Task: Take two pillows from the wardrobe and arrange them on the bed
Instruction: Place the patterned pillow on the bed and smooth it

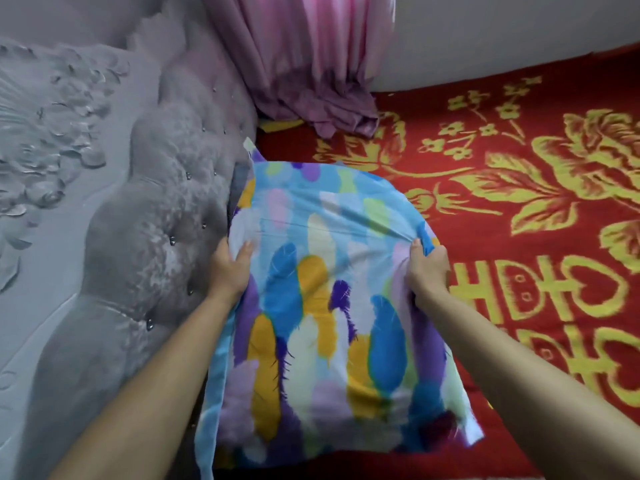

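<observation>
A pillow [325,306] in a cover printed with blue, yellow, purple and white feathers lies on the red bed [519,168], right beside the padded headboard [166,216]. My left hand [230,268] holds its left edge, thumb on top, fingers tucked between pillow and headboard. My right hand [427,268] is clenched on a bunch of the cover at the pillow's right edge. Only one pillow is in view.
The bed carries a red blanket with yellow flowers and characters. A grey tufted headboard runs along the left, with an embossed grey wall [45,150] behind it. A pink curtain [311,64] hangs down onto the far corner of the bed.
</observation>
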